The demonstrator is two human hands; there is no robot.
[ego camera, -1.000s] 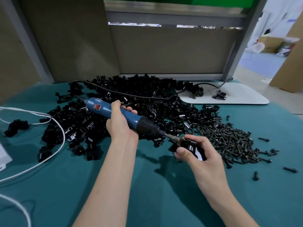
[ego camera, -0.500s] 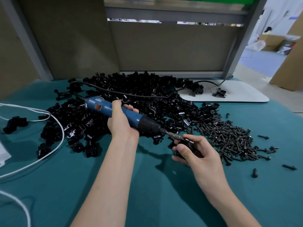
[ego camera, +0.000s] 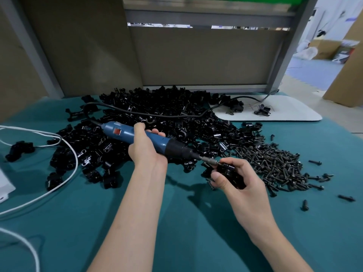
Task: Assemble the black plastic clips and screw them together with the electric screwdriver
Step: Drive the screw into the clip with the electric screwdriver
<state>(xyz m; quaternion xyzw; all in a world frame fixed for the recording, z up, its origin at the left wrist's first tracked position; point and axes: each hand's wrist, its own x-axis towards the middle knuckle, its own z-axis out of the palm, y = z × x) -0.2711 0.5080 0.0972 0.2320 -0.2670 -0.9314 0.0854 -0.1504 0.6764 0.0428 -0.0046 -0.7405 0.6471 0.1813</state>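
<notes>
Teal-covered table (ego camera: 176,222), head view. Loose clips (ego camera: 167,118) lie heaped beyond the fingers, with screws (ego camera: 275,163) to their right. Left hand (ego camera: 145,152) wraps the electric screwdriver (ego camera: 117,132) mid-barrel. Right hand (ego camera: 241,185) pinches the black clip (ego camera: 229,173) between thumb and fingers (ego camera: 238,163), with the bit (ego camera: 209,159) on it. Judgement: the clip is light, stiff and slick, so grip its flanks.

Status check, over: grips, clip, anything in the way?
Left grip holds electric screwdriver. Right grip holds black clip, bit tip against it. Nothing between them; clip pile behind, screw pile to the right.
</notes>
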